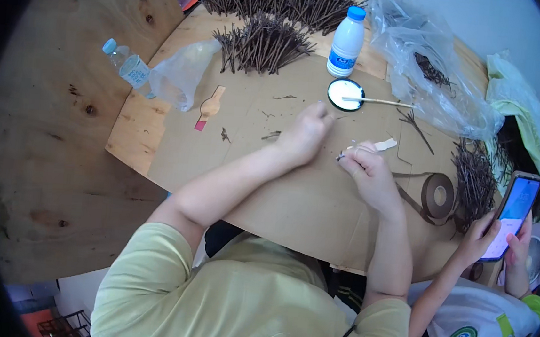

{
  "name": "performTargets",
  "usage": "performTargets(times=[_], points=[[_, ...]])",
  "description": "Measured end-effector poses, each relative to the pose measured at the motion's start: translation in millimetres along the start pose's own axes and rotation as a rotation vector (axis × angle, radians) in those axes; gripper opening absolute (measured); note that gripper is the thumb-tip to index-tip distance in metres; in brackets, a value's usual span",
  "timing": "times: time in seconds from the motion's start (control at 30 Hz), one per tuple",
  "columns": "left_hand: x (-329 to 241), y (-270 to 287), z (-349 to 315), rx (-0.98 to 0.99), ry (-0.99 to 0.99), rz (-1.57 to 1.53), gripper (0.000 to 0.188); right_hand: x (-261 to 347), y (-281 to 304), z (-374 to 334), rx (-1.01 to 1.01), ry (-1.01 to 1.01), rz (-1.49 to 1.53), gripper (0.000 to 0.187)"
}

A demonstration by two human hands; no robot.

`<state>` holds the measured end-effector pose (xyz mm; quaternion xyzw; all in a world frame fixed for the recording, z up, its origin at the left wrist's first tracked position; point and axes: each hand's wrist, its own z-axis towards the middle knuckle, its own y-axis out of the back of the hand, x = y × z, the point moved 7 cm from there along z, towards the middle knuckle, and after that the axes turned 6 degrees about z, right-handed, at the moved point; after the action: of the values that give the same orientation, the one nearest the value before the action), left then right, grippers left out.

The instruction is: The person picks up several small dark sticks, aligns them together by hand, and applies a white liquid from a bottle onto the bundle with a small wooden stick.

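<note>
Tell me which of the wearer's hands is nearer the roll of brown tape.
Right. The right hand is left of the roll of brown tape, slightly higher in view; the left hand is farther left and higher.

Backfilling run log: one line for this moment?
left hand: curled, contents unclear; right hand: pinching small dark piece; nearby: black-rimmed dish, brown tape roll

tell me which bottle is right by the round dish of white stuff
The opaque white bottle with the blue cap, just beyond the dish. The other bottle is clear and far to the left.
</note>
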<state>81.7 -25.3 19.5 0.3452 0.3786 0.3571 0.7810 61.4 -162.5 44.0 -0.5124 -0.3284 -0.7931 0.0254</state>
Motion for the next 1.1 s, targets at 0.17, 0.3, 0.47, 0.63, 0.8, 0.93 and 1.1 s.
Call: performTargets(times=[0.17, 0.3, 0.47, 0.63, 0.8, 0.93, 1.1], points=[[14.3, 2.5, -8.3, 0.148, 0.674, -1.052, 0.009, -9.0, 21.1, -3.8, -0.171, -0.099, -0.44, 0.022], [-6.1, -2.0, -26.8, 0.321, 0.832, -1.821, 0.01, -10.6, 5.9, -2.4, -0.039, -0.144, -0.221, 0.043], [-25.4, 5.2, -32.8, 0.318, 0.793, -2.055, 0.011, -0.9, -5.3, -25.2, -0.236, -0.307, -0.254, 0.073], [-35.1, 5.9, -31.8, 0.25, 0.744, -2.106, 0.01, 15.4, -21.7, -46.5, -0.273, -0.372, -0.011, 0.074], [-41.6, -1.4, -28.6, 0.187, 0.74, -2.053, 0.009, 12.9, -45.5, -60.8, -0.339, -0.283, 0.48, 0.076], [-43.3, -5.5, -28.4, 0.154, 0.743, -2.038, 0.008, 8.7, -45.8, -63.6, -0.424, -0.338, 0.642, 0.076], [-43.2, -8.7, -28.4, 0.163, 0.749, -2.016, 0.009, 4.2, -44.9, -66.2, -0.411, -0.367, 0.741, 0.073]])
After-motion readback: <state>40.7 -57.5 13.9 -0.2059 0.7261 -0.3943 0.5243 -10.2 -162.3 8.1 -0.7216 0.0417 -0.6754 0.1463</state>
